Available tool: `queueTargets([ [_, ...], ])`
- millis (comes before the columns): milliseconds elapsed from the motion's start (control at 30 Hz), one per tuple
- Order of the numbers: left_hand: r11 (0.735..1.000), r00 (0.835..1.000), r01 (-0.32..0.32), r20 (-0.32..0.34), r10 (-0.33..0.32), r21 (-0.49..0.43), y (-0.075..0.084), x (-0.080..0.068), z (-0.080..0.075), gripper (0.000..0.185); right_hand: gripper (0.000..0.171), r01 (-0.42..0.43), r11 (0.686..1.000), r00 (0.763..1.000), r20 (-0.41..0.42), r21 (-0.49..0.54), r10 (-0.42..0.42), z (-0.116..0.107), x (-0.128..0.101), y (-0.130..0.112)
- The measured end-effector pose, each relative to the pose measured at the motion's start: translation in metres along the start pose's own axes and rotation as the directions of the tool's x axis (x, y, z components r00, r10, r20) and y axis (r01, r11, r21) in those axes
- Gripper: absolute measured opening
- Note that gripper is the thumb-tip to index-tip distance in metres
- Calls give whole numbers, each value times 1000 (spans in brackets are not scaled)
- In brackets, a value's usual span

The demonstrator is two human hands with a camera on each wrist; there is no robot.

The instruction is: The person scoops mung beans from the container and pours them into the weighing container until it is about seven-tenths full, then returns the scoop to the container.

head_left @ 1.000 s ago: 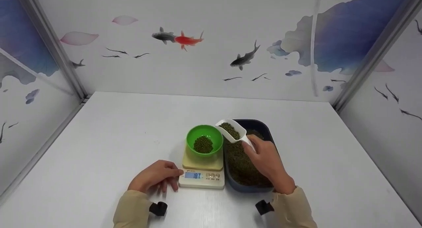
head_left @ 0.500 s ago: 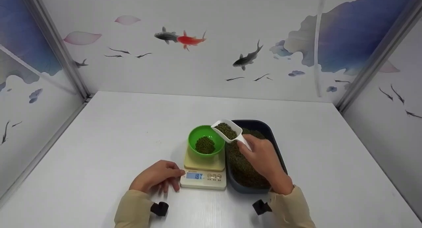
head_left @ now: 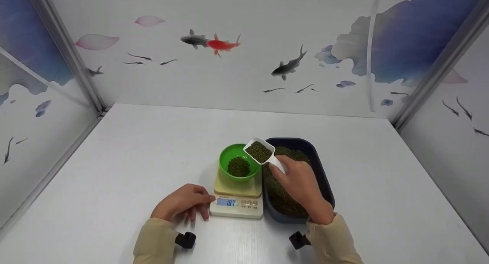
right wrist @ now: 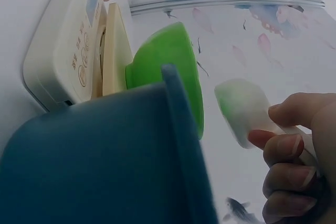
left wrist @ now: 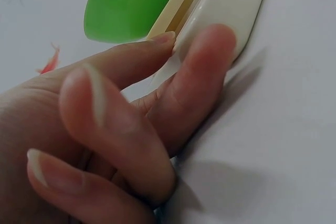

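Head view: right hand (head_left: 301,183) grips the handle of a white plastic scoop (head_left: 259,151) heaped with small green beans, held over the rim of the round green bowl (head_left: 229,168) on the scale (head_left: 236,203). A dark blue tub (head_left: 324,172) of beans stands just right of the scale.

Left wrist view: left hand (left wrist: 110,129), fingers loosely bent and holding nothing, touches the scale's smooth cream edge (left wrist: 226,9).

Right wrist view: fingers (right wrist: 286,153) curl round the scoop handle.

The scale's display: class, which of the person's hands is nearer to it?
Left. The left hand touches the scale beside its display; the right hand holds the scoop over the green bowl.
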State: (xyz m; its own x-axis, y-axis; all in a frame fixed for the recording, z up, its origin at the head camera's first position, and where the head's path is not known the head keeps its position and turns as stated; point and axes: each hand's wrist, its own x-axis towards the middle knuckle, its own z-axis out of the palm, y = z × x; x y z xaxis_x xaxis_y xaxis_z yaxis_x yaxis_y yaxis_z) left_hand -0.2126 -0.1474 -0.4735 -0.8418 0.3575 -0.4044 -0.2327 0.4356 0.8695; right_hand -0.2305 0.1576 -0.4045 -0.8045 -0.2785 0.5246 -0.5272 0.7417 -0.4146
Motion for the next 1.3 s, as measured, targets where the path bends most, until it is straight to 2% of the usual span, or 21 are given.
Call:
queueTargets([
  [467, 1000, 1000, 2, -5, -2, 7, 0, 0, 1, 38, 26, -110, 994, 994, -24, -18, 109, 14, -3, -7],
  [633, 1000, 1000, -2, 3, 2, -6, -1, -1, 1, 39, 26, -109, 994, 993, -36, -4, 109, 18, -2, -11],
  [833, 1000, 1000, -12, 7, 12, -7, 0, -1, 0, 39, 23, -118, 993, 993, -4, 19, 118, 20, 0, -13],
  [1300, 1000, 1000, 1, 7, -1, -7, 1, -1, 1, 39, 28, -58, 998, 998, 21, 12, 58, 26, -2, -16],
])
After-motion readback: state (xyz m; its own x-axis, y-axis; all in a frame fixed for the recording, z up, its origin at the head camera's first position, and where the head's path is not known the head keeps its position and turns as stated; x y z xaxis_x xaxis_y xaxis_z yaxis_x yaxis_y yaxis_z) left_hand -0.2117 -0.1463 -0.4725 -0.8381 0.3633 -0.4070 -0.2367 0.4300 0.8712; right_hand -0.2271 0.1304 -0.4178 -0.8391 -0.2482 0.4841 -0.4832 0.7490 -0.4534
